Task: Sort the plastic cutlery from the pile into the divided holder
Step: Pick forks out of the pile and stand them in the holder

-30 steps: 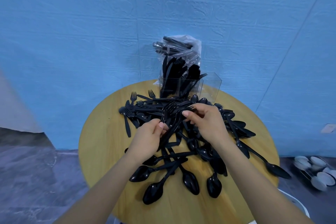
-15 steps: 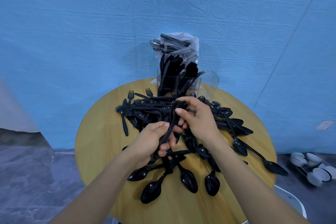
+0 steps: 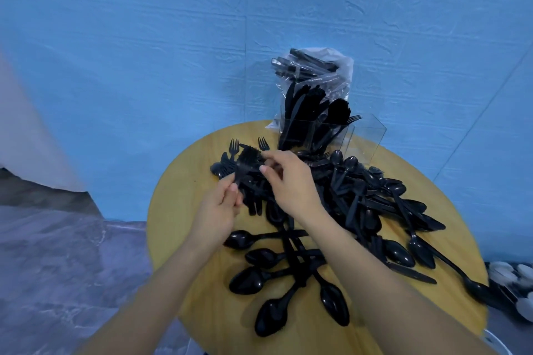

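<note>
Two hands at pile's 10 o'clock: left hand (image 3: 222, 204) grips fork bunch (image 3: 248, 163), right hand (image 3: 288, 179) pinches it. Pile (image 3: 360, 204) mid worktop (image 3: 178, 210); holder (image 3: 326, 130) at 12 o'clock.

We are looking at a round wooden tabletop (image 3: 184, 239) standing against a wrinkled blue wall (image 3: 144, 37); a grey marbled floor (image 3: 57, 268) is spreading out at the left; white round dishes (image 3: 516, 282) are lying on the floor at the right.
</note>
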Action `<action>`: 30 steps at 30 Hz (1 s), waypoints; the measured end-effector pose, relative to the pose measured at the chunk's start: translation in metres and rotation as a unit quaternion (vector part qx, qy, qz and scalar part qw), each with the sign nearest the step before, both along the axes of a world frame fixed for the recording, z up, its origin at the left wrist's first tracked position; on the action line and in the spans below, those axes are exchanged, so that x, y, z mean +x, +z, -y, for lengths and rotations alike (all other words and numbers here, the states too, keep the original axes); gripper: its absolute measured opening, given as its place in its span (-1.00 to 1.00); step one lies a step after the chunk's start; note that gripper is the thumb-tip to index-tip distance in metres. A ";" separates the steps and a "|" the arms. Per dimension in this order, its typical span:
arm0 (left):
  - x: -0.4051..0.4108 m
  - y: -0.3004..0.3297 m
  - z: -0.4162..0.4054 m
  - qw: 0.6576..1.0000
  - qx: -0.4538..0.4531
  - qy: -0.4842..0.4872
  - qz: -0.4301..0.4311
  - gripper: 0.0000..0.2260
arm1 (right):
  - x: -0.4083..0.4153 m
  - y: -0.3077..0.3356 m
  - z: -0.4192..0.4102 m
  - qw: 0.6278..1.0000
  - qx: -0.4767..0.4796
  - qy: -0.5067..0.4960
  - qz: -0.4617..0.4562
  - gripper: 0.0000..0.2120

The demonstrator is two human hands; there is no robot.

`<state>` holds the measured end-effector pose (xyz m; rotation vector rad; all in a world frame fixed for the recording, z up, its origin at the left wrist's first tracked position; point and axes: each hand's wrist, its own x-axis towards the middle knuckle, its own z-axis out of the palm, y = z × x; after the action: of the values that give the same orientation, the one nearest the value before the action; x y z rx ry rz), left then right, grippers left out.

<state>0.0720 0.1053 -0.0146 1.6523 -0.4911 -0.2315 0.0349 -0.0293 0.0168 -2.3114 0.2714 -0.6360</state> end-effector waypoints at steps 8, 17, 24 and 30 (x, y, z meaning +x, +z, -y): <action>0.049 -0.022 -0.016 0.992 0.003 0.116 0.048 -0.73 | 0.042 -0.011 -0.014 0.980 -0.139 0.025 -0.141 -0.83; 0.049 -0.028 -0.011 0.992 -0.038 0.112 0.052 -0.74 | 0.050 -0.022 -0.014 0.968 -0.157 -0.001 -0.194 -0.82; 0.049 -0.026 -0.010 0.991 -0.059 0.113 0.036 -0.78 | 0.025 -0.002 -0.001 0.986 0.084 0.019 -0.142 -0.92; 0.048 -0.027 -0.010 0.991 -0.060 0.105 0.053 -0.71 | 0.028 0.000 -0.026 0.947 0.282 0.075 -0.130 -0.93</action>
<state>0.1205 0.1149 -0.0413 1.5902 -0.3995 0.0400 0.0631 -0.0037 0.0163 -1.8286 0.3442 -0.1409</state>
